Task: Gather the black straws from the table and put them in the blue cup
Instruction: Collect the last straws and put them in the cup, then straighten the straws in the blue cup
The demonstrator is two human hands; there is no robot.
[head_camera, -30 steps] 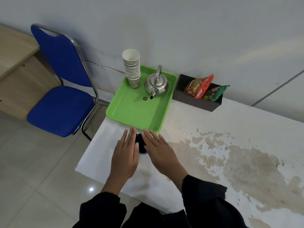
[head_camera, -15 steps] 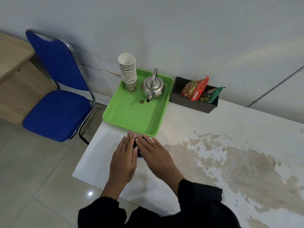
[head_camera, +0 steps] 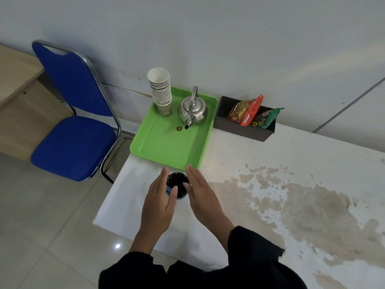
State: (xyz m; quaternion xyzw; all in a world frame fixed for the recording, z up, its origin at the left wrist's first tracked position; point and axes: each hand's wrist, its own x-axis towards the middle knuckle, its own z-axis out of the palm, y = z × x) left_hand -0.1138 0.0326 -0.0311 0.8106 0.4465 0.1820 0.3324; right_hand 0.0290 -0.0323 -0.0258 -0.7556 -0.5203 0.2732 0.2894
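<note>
The blue cup (head_camera: 180,196) stands upright on the white table, just in front of the green tray. It is packed with black straws (head_camera: 177,182), whose dark ends fill its mouth. My left hand (head_camera: 158,203) is flat and open to the cup's left, thumb crossing in front of the cup's side. My right hand (head_camera: 203,197) is flat and open to its right, thumb near the rim. Both palms face the cup, and whether they touch it I cannot tell. No loose straws show on the table.
A green tray (head_camera: 166,147) behind the cup carries a stack of paper cups (head_camera: 161,93) and a steel kettle (head_camera: 193,110). A dark box (head_camera: 242,128) of snack packets sits at the wall. A blue chair (head_camera: 70,122) stands left of the stained table (head_camera: 291,195).
My hands have spread apart from covering the cup, so the cup and the straw ends now show between them. The camera has shifted slightly.
</note>
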